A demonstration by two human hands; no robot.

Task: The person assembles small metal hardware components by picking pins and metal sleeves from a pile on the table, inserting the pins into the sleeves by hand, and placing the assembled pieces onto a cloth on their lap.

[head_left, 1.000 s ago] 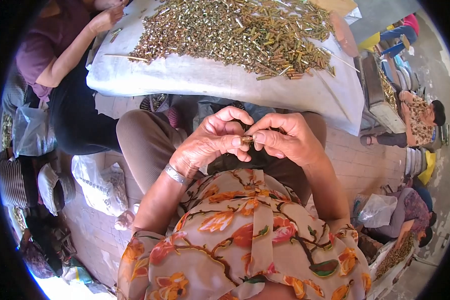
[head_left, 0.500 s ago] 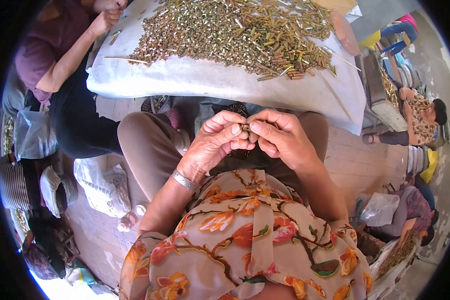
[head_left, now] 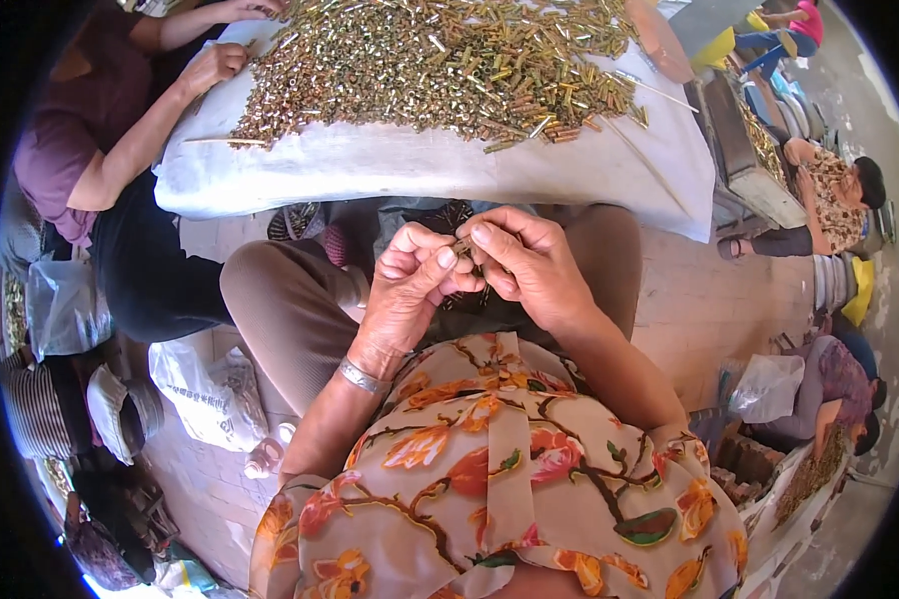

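Over my lap, my left hand and my right hand meet fingertip to fingertip. Between their thumbs and forefingers is a small brass-coloured metal piece, mostly covered by the fingers, so its exact kind cannot be made out. Both hands are closed in a pinch on it. Beyond them, a big heap of small golden metal sleeves and nuts covers much of a table with a white cloth. Below my hands, more small metal parts show dimly between my knees.
Another person's hand rests at the table's left edge. Thin sticks lie on the cloth. A white plastic bag stands on the floor at left, a clear bag at right. Other people sit at both sides near wooden boxes.
The view has shifted slightly. My hands still hold the small piece, with the fingers turned a little around it. The co-worker's near hand has come down to the table's edge.
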